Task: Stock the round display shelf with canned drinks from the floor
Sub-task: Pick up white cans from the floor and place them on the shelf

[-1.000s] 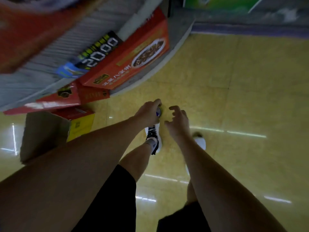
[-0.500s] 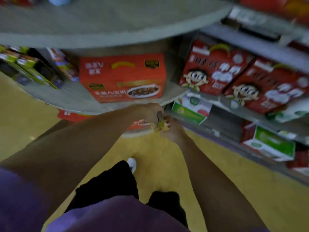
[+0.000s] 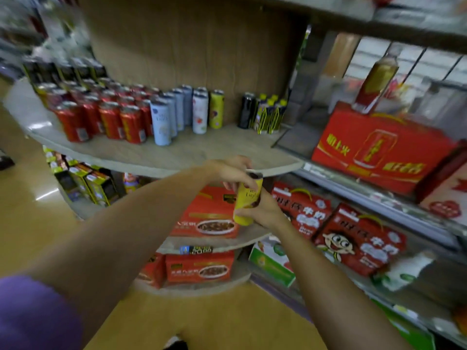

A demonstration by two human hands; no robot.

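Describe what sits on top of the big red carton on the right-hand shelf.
A clear bottle of amber drink with a red label stands on the red carton, near its back left corner. The blur hides its label text.

Red gift box (image 3: 379, 150) with handle sits on the right wall shelf; a bottle (image 3: 374, 84) stands on it; red cartoon-printed milk cartons (image 3: 358, 246) occupy the shelf below; green-white carton (image 3: 271, 265) lies lower; yellow floor (image 3: 30, 223).

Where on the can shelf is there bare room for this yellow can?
Bare board lies between the shelved yellow can and the black can, and along the round shelf front edge. Left, the red cans crowd.
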